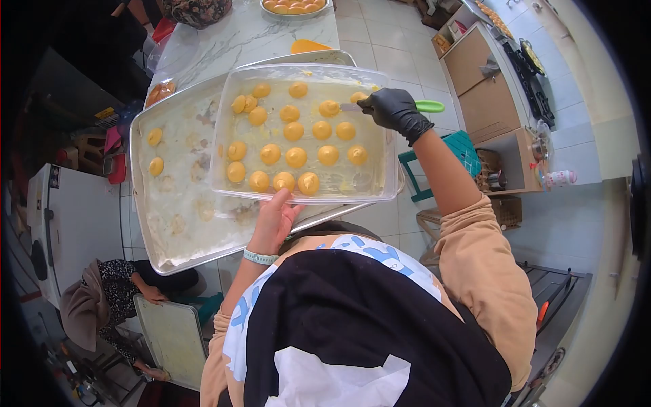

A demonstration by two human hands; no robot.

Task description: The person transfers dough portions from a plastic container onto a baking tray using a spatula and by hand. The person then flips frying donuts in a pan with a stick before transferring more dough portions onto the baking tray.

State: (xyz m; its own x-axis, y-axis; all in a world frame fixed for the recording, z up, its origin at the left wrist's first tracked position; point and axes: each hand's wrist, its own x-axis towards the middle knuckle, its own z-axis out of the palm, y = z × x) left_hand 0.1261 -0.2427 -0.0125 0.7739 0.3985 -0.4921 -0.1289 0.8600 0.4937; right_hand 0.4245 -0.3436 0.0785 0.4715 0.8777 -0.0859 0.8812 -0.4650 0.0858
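A clear plastic box [390,156] holds several round yellow-orange pieces [296,157] in loose rows. My right hand [393,112], in a black glove, is closed on a green-handled spatula [430,106] over the box's right part; its metal blade touches a yellow piece near the back. My bare left hand [276,216] grips the near rim of the box, its thumb at the edge and other fingers partly hidden underneath. Beneath the box lies a large metal tray [178,251] lined with pale paper, with a couple of yellow pieces at its left.
A marble-topped table [237,34] bears a plate of buns [294,7] and an orange scraper [310,46]. A co-worker [102,298] at the lower left holds another tray [171,339]. A green stool [461,152] stands on the right, beside a wooden cabinet [475,68].
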